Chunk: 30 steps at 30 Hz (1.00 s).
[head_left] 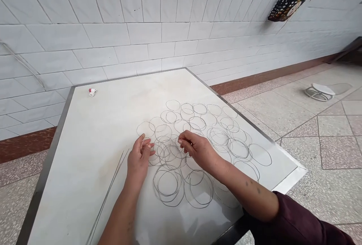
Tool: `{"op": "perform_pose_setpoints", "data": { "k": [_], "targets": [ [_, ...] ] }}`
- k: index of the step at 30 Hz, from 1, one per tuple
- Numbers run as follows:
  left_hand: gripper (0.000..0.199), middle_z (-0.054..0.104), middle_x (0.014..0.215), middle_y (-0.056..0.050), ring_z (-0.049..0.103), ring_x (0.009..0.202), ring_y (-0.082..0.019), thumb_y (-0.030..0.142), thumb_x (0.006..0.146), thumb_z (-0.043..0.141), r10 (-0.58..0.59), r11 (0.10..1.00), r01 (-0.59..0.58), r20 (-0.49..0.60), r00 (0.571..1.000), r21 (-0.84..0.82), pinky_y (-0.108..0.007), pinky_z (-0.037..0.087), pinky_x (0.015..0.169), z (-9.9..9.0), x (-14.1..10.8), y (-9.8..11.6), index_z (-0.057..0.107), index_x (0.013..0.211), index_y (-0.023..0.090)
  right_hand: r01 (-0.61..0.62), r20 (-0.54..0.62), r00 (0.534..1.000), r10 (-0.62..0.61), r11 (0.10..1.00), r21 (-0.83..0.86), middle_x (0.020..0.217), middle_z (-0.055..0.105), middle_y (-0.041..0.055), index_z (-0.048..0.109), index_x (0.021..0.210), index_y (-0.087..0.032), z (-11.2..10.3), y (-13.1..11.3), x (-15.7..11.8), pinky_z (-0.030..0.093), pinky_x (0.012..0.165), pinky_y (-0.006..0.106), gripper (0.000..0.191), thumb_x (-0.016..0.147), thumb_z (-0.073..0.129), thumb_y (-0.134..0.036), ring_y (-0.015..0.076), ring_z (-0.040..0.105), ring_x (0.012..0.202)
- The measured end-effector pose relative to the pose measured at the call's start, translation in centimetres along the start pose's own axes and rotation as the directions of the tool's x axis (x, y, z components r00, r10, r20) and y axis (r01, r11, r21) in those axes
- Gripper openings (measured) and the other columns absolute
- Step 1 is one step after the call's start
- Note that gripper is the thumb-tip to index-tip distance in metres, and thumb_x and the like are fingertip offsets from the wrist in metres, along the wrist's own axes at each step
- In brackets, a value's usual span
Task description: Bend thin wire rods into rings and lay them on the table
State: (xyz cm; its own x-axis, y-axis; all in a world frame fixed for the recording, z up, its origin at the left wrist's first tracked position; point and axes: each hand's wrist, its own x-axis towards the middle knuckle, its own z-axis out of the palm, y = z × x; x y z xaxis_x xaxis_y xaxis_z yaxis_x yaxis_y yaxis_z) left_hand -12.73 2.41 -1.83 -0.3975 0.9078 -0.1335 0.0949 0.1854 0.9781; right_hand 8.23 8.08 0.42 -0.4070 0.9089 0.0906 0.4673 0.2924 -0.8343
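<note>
Many thin metal wire rings (237, 148) lie flat and overlapping on a white table (93, 131). My left hand (138, 158) is at the left edge of the rings, its thumb and fingertips closed on a thin wire. Opposite it, my right hand (196, 148) pinches thumb against fingers over the rings; the fine wire at its fingertips is hard to trace. Whether both hands hold the same ring I cannot tell. A few straight wires (109, 188) lie lengthwise to the left of my left forearm. Nearer me, a cluster of larger rings (168, 184) rests between my forearms.
A small white and red item (92, 92) sits at the table's far left corner. White tiled wall (147, 31) runs behind the table. On the floor to the right stands a low round stool (321, 91). A patterned bag (285, 8) hangs below the window bars.
</note>
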Motion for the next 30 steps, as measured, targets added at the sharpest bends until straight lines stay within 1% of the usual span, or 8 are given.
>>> {"op": "perform_pose_setpoints", "data": {
  "k": [5,8,10,16,19,22,26,30],
  "targets": [
    [0.05,0.056,0.145,-0.014,0.061,0.116,-0.03,0.04,0.093,0.054,0.153,0.942,-0.111,-0.112,0.982,0.317,-0.046,0.053,0.09,0.2,-0.6,-0.3,0.055,0.14,0.024,-0.058,0.004,0.998,0.058,0.99,0.126,0.077,0.062,-0.0018,0.056,0.086,-0.023,0.0,0.0,-0.7,0.047,0.06,0.025,0.015,0.096,0.05,-0.032,0.0121,0.058,0.065],
    [0.045,0.059,0.142,-0.011,0.061,0.116,-0.029,0.04,0.094,0.052,0.141,0.948,-0.114,-0.071,0.987,0.297,-0.042,0.054,0.085,0.4,-1.0,0.1,0.058,0.137,0.026,-0.058,0.016,0.998,0.056,0.987,0.149,0.077,0.061,-0.0017,0.057,0.086,-0.023,-0.1,-0.1,-1.0,0.048,0.059,0.025,0.013,0.095,0.052,-0.031,0.0121,0.059,0.066],
    [0.043,0.061,0.14,-0.009,0.06,0.119,-0.029,0.037,0.094,0.053,0.148,0.951,-0.125,-0.062,0.987,0.285,-0.043,0.053,0.09,0.5,-1.1,0.3,0.06,0.134,0.027,-0.053,0.015,0.999,0.051,0.987,0.149,0.077,0.062,-0.0018,0.057,0.087,-0.023,-0.2,0.0,-1.2,0.048,0.059,0.024,0.012,0.095,0.052,-0.031,0.0122,0.059,0.065],
    [0.036,0.064,0.135,-0.008,0.041,0.138,-0.032,0.032,0.09,0.059,0.303,0.925,-0.256,-0.137,0.943,0.279,-0.051,0.032,0.115,0.2,-0.7,-0.4,0.068,0.125,0.029,-0.049,0.023,0.999,0.045,0.983,0.175,0.077,0.063,-0.001,0.058,0.087,-0.023,-0.1,0.4,-1.2,0.049,0.058,0.025,0.014,0.095,0.053,-0.033,0.0128,0.059,0.065],
    [0.039,0.059,0.142,-0.007,0.037,0.141,-0.032,0.034,0.09,0.06,0.267,0.943,-0.231,-0.131,0.955,0.239,-0.052,0.024,0.119,0.3,-0.7,-0.6,0.065,0.129,0.03,-0.055,0.03,0.998,0.05,0.977,0.206,0.075,0.062,-0.0009,0.058,0.086,-0.022,-0.3,0.5,-1.2,0.049,0.058,0.025,0.013,0.094,0.054,-0.032,0.0128,0.06,0.065],
    [0.04,0.056,0.146,-0.006,0.04,0.141,-0.031,0.04,0.094,0.056,0.235,0.955,-0.205,-0.126,0.964,0.214,-0.05,0.027,0.118,0.6,-1.2,0.0,0.062,0.132,0.031,-0.064,0.053,0.997,0.053,0.97,0.237,0.073,0.062,-0.0018,0.057,0.086,-0.022,-0.7,0.4,-1.3,0.048,0.058,0.024,0.012,0.094,0.054,-0.031,0.012,0.06,0.063],
    [0.033,0.064,0.134,-0.006,0.049,0.133,-0.03,0.043,0.094,0.056,0.402,0.906,-0.377,-0.118,0.908,0.192,-0.046,0.037,0.112,1.1,-2.6,1.2,0.069,0.121,0.03,-0.081,0.104,0.993,0.057,0.967,0.242,0.073,0.061,-0.0024,0.058,0.086,-0.022,-0.8,0.3,-1.7,0.046,0.056,0.022,0.012,0.095,0.054,-0.03,0.0114,0.059,0.063],
    [0.033,0.074,0.112,-0.008,0.066,0.105,-0.029,0.046,0.09,0.062,0.228,0.971,-0.23,0.046,0.973,0.061,-0.045,0.052,0.095,2.2,-4.4,1.7,0.074,0.114,0.027,-0.059,0.157,0.987,0.022,0.97,0.236,0.075,0.061,-0.0022,0.06,0.088,-0.022,-0.4,0.7,-2.3,0.047,0.059,0.023,0.013,0.095,0.055,-0.031,0.0115,0.059,0.064]
  ]
}}
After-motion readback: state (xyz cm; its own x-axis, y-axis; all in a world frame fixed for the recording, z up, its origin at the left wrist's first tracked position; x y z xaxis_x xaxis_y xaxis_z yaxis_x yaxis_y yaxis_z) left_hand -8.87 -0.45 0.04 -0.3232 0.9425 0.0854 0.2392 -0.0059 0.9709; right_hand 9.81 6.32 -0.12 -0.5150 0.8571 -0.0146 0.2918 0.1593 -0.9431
